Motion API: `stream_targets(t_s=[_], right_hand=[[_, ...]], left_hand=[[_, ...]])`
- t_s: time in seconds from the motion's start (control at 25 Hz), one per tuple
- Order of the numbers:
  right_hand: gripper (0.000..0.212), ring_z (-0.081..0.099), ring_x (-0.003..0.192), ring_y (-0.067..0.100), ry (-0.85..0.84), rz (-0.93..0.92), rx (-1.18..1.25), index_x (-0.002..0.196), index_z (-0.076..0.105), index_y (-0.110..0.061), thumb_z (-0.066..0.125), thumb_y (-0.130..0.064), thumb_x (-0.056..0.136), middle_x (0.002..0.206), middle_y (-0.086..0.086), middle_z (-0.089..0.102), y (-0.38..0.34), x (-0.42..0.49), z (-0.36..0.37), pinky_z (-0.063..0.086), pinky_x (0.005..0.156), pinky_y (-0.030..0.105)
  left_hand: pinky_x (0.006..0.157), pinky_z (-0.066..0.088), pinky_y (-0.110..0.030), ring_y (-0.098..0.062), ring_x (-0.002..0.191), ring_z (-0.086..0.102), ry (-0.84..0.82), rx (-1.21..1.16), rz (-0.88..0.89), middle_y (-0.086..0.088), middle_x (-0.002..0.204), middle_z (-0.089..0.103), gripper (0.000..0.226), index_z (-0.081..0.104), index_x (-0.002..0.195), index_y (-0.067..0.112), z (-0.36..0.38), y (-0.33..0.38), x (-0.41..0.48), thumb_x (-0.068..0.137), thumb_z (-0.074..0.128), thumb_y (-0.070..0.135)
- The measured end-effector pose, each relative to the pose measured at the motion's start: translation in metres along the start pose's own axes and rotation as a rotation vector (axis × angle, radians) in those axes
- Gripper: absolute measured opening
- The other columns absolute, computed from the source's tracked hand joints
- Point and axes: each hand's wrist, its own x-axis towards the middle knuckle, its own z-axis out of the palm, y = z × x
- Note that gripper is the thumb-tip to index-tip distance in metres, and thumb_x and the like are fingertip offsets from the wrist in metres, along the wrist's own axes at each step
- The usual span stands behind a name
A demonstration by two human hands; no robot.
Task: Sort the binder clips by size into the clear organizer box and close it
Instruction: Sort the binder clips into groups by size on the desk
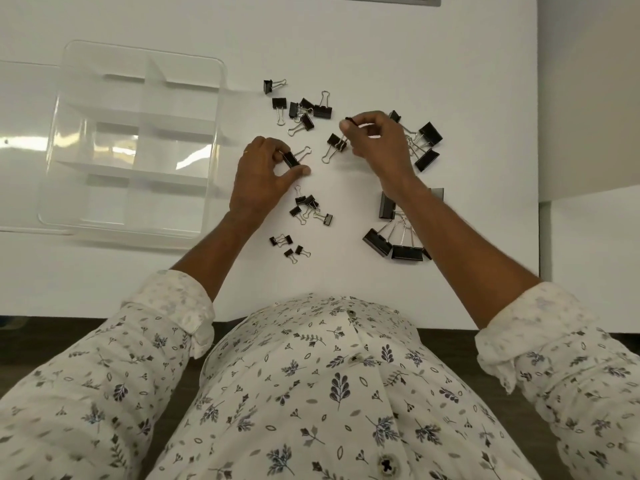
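A clear organizer box (221,133) with empty compartments lies open at the left, its lid (20,147) folded out further left. Black binder clips are scattered on the white table. My left hand (263,178) pinches a medium clip (291,159) between thumb and fingers. My right hand (374,140) is closed on a small clip (351,121), just above another medium clip (336,143). Medium clips (304,110) lie at the back, small clips (308,206) near my left wrist, tiny clips (289,245) nearer me, and large clips (398,244) under my right forearm.
More large clips (427,143) lie to the right of my right hand. The white table (346,46) ends at a front edge near my body and at a right edge beside a second white surface (595,237). A grey panel (433,0) is at the far back.
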Motion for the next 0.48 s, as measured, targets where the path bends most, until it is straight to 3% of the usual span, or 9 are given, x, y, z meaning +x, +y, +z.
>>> stream_targets(t_s=[0.2, 0.32, 0.48], right_hand=[[0.041, 0.073, 0.066, 0.013, 0.004, 0.085, -0.048, 0.097, 0.070, -0.005, 0.085, -0.041, 0.083, 0.082, 0.012, 0.078, 0.003, -0.008, 0.012, 0.063, 0.070, 0.027], [0.038, 0.072, 0.058, 0.009, 0.003, 0.078, -0.138, 0.092, 0.069, -0.003, 0.080, -0.040, 0.088, 0.076, 0.005, 0.076, -0.002, -0.008, 0.032, 0.065, 0.066, 0.030], [0.040, 0.075, 0.060, 0.012, -0.047, 0.070, -0.269, 0.091, 0.070, -0.007, 0.075, -0.047, 0.091, 0.075, 0.000, 0.076, -0.004, -0.008, 0.047, 0.066, 0.074, 0.040]], left_hand=[[0.079, 0.041, -0.005, -0.003, 0.093, 0.050, -0.032, -0.030, 0.035, 0.004, 0.111, 0.057, 0.049, 0.066, 0.115, 0.019, -0.002, 0.006, -0.004, 0.082, 0.081, 0.050], [0.085, 0.046, -0.013, -0.010, 0.098, 0.055, -0.034, -0.021, 0.029, 0.000, 0.116, 0.058, 0.044, 0.066, 0.119, 0.018, -0.005, 0.001, -0.006, 0.086, 0.078, 0.045], [0.092, 0.053, -0.030, -0.016, 0.106, 0.057, 0.002, 0.006, 0.009, 0.000, 0.119, 0.057, 0.050, 0.065, 0.124, 0.019, -0.009, -0.008, -0.007, 0.085, 0.079, 0.047]])
